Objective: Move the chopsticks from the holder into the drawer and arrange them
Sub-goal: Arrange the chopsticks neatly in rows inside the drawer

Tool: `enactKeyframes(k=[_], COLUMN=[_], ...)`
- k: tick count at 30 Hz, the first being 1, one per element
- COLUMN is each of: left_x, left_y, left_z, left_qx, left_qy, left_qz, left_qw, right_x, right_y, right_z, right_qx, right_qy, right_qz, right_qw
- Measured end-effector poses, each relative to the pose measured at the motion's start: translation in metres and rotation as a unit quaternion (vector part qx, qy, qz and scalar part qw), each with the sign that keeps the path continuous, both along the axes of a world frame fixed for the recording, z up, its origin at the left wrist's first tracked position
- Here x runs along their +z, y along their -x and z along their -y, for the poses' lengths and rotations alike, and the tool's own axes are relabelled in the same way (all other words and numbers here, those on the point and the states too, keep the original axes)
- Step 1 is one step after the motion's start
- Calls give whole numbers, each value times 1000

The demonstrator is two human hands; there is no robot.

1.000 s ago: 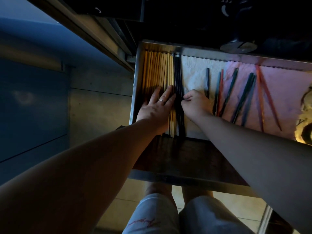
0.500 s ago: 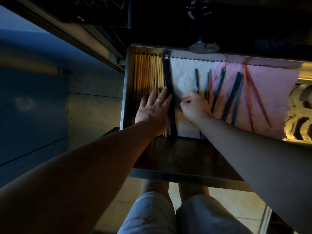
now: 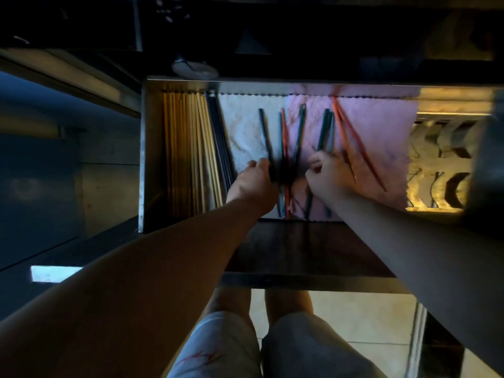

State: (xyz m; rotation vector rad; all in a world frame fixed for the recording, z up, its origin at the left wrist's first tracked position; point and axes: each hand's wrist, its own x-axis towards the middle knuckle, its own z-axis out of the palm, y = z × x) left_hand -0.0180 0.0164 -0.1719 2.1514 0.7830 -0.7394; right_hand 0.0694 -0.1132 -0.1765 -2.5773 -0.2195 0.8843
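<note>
The open metal drawer (image 3: 144,159) holds a neat row of wooden chopsticks (image 3: 185,148) at its left, with black chopsticks (image 3: 218,132) lined up beside them. Loose coloured chopsticks lie scattered on the liner: a dark one (image 3: 264,129), a green and red pair (image 3: 283,132), a single green one (image 3: 300,124), a green pair (image 3: 326,126) and two orange-red ones (image 3: 351,137). My left hand (image 3: 253,184) is curled on the dark chopstick's near part. My right hand (image 3: 327,178) pinches the near part of the green pair. Both hands are blurred.
A white cloth (image 3: 242,126) and a pink cloth (image 3: 381,132) line the drawer floor. A shiny metal rack (image 3: 436,170) sits at the drawer's right end, beside a dark cylinder (image 3: 485,165). The drawer's front panel (image 3: 300,249) lies under my forearms; my knees show below.
Both hands left the aligned wooden and black chopsticks and moved right onto the loose coloured ones. The view shifted right as well.
</note>
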Motion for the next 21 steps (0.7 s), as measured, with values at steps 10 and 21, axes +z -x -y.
enactKeyframes(k=[10, 21], left_x=[-24, -29], left_y=[-17, -36], left_z=[27, 37], left_qx=[203, 299], left_qy=[-38, -28], left_qz=[-32, -69], left_qw=[978, 951], right_x=[7, 14], right_y=[-11, -18], right_z=[40, 43], right_qx=[-29, 3], right_qy=[-13, -8], right_qz=[-4, -35], right_qw=[999, 999])
